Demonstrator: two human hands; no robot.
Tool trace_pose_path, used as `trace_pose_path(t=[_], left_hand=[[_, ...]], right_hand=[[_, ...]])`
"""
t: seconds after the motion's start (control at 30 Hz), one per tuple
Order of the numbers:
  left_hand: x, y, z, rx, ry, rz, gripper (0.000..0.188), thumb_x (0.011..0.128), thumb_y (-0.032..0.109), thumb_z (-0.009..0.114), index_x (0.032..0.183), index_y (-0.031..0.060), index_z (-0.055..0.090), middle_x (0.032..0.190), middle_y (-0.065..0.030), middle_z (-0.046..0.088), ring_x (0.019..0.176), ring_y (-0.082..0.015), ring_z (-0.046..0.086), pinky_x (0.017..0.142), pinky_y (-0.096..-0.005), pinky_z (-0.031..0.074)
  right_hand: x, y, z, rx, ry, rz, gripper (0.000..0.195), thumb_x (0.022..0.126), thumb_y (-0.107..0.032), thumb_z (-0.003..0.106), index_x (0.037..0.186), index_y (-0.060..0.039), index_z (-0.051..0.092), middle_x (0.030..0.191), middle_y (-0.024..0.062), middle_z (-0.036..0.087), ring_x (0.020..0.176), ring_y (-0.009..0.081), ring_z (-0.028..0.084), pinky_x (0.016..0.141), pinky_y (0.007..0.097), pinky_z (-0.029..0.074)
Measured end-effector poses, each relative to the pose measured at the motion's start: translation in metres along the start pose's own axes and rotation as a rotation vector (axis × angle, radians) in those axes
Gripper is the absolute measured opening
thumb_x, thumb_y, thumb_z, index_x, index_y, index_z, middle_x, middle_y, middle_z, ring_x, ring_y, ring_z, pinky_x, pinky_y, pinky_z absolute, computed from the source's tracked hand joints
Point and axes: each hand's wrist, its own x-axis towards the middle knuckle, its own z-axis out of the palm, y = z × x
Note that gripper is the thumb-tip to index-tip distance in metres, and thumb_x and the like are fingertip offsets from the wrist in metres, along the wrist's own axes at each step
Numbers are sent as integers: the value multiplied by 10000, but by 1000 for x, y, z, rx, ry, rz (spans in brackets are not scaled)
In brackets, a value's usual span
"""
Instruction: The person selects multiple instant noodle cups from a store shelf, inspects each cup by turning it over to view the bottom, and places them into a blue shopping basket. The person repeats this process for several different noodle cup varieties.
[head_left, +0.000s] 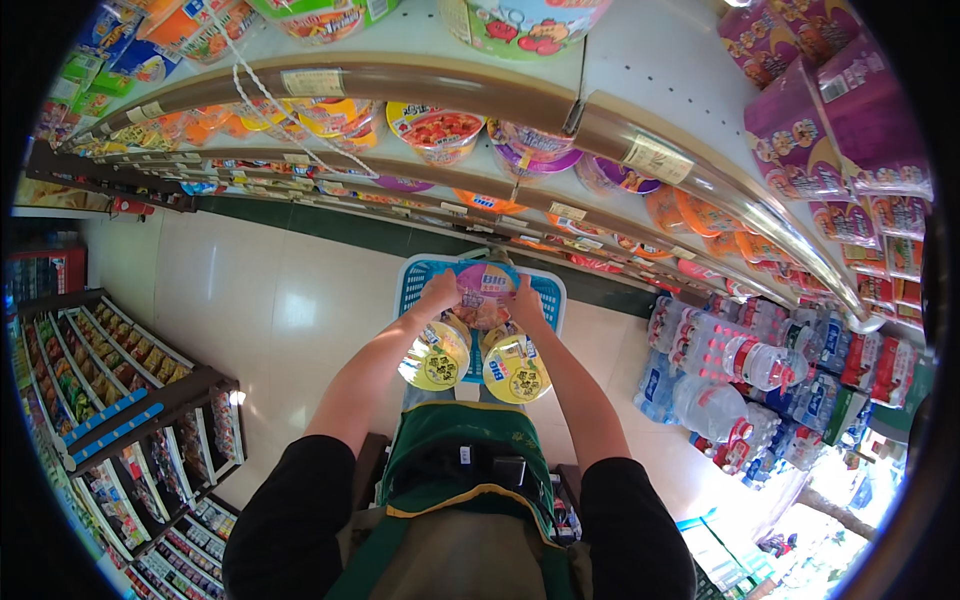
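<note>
My left hand (442, 291) and my right hand (524, 300) grip the two sides of a purple-lidded instant noodle bowl (487, 294) above a blue plastic shopping basket (553, 300) with a pale rim. Nearer my body, a yellow-lidded noodle bowl (437, 358) shows beneath my left forearm. Another yellow-lidded noodle bowl (516, 367) sits beside my right forearm. Both yellow lids overlap the basket's near side in view; what supports them is hidden. My green apron (472, 427) is just below them.
A tiered store shelf (465, 82) of packaged noodles curves across the front, with a white cord (300, 139) hanging over it. Water bottles (720, 375) stand stacked at right. A snack rack (127, 405) stands at left on the tiled floor (292, 322).
</note>
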Motion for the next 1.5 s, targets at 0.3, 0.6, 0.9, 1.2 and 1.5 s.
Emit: trace_pose_path(t=[0.3, 0.6, 0.9, 1.2, 1.5], left_hand=[[-120, 66, -126, -457, 90, 488, 352, 904, 187, 588, 1202, 0, 575, 1061, -187, 671, 938, -270, 673, 826, -355, 532], [-234, 229, -253, -877, 199, 1209, 367, 938, 31, 490, 1305, 12, 490, 1284, -114, 556, 1192, -190, 527, 997, -330, 409], [-212, 431, -348, -724, 131, 1271, 800, 756, 61, 471, 1506, 44, 194, 1085, -101, 552, 981, -157, 514, 831, -280, 397], [-275, 381, -303, -912, 155, 1453, 839, 727, 20, 469, 1504, -8, 153, 1183, -133, 507, 1097, -174, 478, 925, -286, 374], [-339, 237, -214, -1415, -231, 1491, 897, 793, 170, 667, 1508, 33, 144, 1524, -90, 286, 1428, -228, 228, 1142, -429, 240]], right_hand=[[-123, -3, -99, 390, 451, -233, 687, 825, -4, 641, 1402, -44, 270, 1353, 204, 440, 1116, 321, 574, 824, 379, 541], [-194, -132, -323, 646, 1068, -724, 768, 862, 53, 565, 1465, -58, 102, 1473, 214, 248, 1311, 362, 383, 987, 431, 437], [-165, -244, -496, 193, 1409, -1037, 834, 770, -85, 730, 1441, -36, 237, 1425, 267, 308, 1303, 369, 383, 1067, 407, 349], [-237, -249, -448, 419, 1258, -849, 533, 764, -21, 725, 1231, -67, 473, 1180, 122, 522, 1093, 256, 538, 843, 360, 503], [-354, -214, -296, 874, 1016, -955, 700, 775, -276, 776, 1275, -14, 363, 1231, 74, 368, 1185, 182, 407, 1026, 341, 331]])
